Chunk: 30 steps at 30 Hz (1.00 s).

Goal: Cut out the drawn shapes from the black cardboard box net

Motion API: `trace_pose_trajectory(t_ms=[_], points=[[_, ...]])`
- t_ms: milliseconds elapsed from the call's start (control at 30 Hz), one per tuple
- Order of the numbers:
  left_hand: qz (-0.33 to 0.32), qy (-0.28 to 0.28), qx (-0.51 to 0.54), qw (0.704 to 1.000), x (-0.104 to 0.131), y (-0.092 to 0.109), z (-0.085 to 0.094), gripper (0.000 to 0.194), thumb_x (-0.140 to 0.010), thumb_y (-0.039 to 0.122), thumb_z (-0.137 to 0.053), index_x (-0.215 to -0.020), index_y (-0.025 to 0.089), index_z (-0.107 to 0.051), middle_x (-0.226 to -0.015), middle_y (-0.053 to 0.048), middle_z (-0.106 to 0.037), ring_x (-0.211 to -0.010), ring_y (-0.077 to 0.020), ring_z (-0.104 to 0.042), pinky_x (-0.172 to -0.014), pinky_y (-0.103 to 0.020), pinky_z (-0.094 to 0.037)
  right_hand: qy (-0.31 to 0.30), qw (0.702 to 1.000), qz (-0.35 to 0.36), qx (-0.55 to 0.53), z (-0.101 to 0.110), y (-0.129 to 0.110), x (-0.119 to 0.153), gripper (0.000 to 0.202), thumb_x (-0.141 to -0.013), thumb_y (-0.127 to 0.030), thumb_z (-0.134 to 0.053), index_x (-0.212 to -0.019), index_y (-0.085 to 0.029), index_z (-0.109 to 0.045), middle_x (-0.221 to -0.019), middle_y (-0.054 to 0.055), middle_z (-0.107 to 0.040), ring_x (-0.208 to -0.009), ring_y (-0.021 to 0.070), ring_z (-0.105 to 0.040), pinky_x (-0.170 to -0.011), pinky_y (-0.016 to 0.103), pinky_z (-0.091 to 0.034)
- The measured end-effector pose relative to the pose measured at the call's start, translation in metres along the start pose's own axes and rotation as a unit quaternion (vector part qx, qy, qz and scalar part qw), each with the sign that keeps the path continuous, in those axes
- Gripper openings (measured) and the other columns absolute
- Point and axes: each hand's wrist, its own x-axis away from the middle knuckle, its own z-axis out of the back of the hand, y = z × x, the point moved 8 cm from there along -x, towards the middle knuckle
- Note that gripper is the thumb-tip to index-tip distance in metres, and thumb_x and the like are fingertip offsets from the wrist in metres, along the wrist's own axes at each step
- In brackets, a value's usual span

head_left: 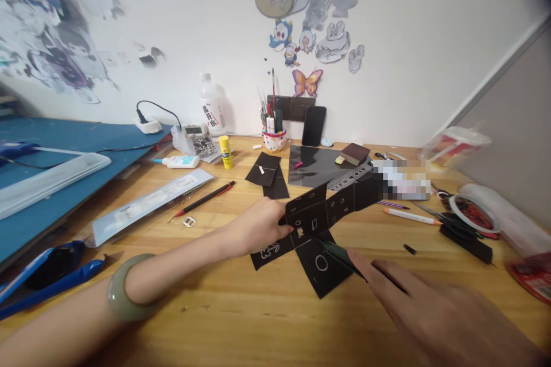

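My left hand [269, 223], a green bangle on its wrist, pinches the left part of a folded black paper [321, 215], with the thumb on its front. The paper has several joined panels, marked with pale outlines and small shapes; one panel hangs toward me with a white ring drawn on it. My right hand [424, 304] is closed around a slim dark green tool [342, 257], its tip at the lower panel. Motion blur hides what kind of tool it is. Behind the paper lie two smaller black paper pieces [264, 169].
A red-black pencil [204, 200], a glue stick [225, 152] and a white glue bottle [181, 161] lie or stand at left. A pen cup [274, 139] and phone [314, 126] are by the wall. Scissors [441, 192], an orange-white marker [411, 216] and a tape roll [473, 212] sit right.
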Motion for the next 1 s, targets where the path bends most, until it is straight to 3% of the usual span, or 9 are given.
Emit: trace_pose_trajectory(t_ms=[133, 233, 333, 467, 533, 700, 1000], points=[[-0.004, 0.001, -0.006, 1.0, -0.001, 0.001, 0.002, 0.01, -0.072, 0.015, -0.053, -0.063, 0.018, -0.058, -0.052, 0.003, -0.054, -0.057, -0.0131, -0.054, -0.055, -0.022, -0.037, -0.025, 0.993, 0.085, 0.079, -0.002, -0.013, -0.002, 0.097, -0.052, 0.003, -0.032, -0.143, -0.012, -0.001, -0.085, 0.01, -0.071, -0.043, 0.0188, -0.063, -0.029, 0.023, -0.047], [-0.005, 0.002, -0.009, 1.0, -0.001, 0.002, 0.002, 0.011, -0.072, 0.015, -0.053, -0.062, 0.017, -0.057, -0.052, 0.003, -0.053, -0.057, -0.0134, -0.054, -0.055, -0.022, -0.037, -0.03, 0.992, 0.086, 0.088, 0.0, -0.014, -0.005, 0.099, -0.052, 0.002, -0.032, -0.142, -0.011, 0.006, -0.084, 0.01, -0.071, -0.046, 0.0203, -0.065, -0.028, 0.023, -0.046], [-0.009, 0.004, -0.011, 1.0, 0.0, 0.002, 0.001, 0.016, -0.072, 0.015, -0.052, -0.057, 0.017, -0.056, -0.049, 0.003, -0.051, -0.057, -0.0136, -0.055, -0.053, -0.021, -0.037, -0.022, 0.993, 0.09, 0.078, 0.002, -0.016, -0.009, 0.097, -0.051, 0.001, -0.032, -0.142, -0.008, -0.003, -0.084, 0.011, -0.071, -0.045, 0.0204, -0.064, -0.027, 0.023, -0.046], [-0.019, 0.004, -0.011, 1.0, 0.001, 0.004, -0.002, 0.016, -0.072, 0.014, -0.052, -0.056, 0.017, -0.056, -0.047, 0.003, -0.05, -0.057, -0.0131, -0.055, -0.052, -0.02, -0.037, -0.035, 0.994, 0.08, 0.069, -0.001, -0.016, -0.011, 0.079, -0.049, 0.0, -0.033, -0.127, -0.006, -0.044, -0.084, 0.013, -0.071, -0.043, 0.0188, -0.063, -0.03, 0.024, -0.049], [-0.022, 0.003, -0.012, 1.0, 0.001, 0.005, -0.003, 0.016, -0.071, 0.014, -0.052, -0.056, 0.017, -0.056, -0.047, 0.003, -0.05, -0.056, -0.0129, -0.054, -0.052, -0.02, -0.037, -0.044, 0.994, 0.077, 0.071, -0.003, -0.016, -0.012, 0.071, -0.049, -0.001, -0.034, -0.117, -0.005, -0.055, -0.085, 0.015, -0.071, -0.042, 0.0185, -0.063, -0.033, 0.025, -0.051], [-0.015, 0.007, -0.015, 1.0, 0.0, 0.002, -0.001, 0.017, -0.072, 0.014, -0.052, -0.056, 0.017, -0.055, -0.049, 0.002, -0.051, -0.056, -0.0133, -0.054, -0.055, -0.022, -0.038, -0.035, 0.994, 0.073, 0.068, 0.0, -0.016, -0.012, 0.072, -0.047, -0.001, -0.033, -0.114, -0.004, -0.057, -0.083, 0.014, -0.071, -0.044, 0.0181, -0.064, -0.035, 0.025, -0.052], [-0.011, 0.007, -0.022, 1.0, -0.001, 0.001, 0.0, 0.015, -0.074, 0.017, -0.054, -0.059, 0.017, -0.056, -0.051, 0.003, -0.052, -0.056, -0.0127, -0.052, -0.054, -0.022, -0.036, -0.053, 0.996, 0.049, 0.048, -0.005, -0.012, -0.01, 0.065, -0.057, 0.0, -0.033, -0.117, -0.007, -0.056, -0.085, 0.012, -0.071, -0.047, 0.0166, -0.063, -0.035, 0.023, -0.051]])
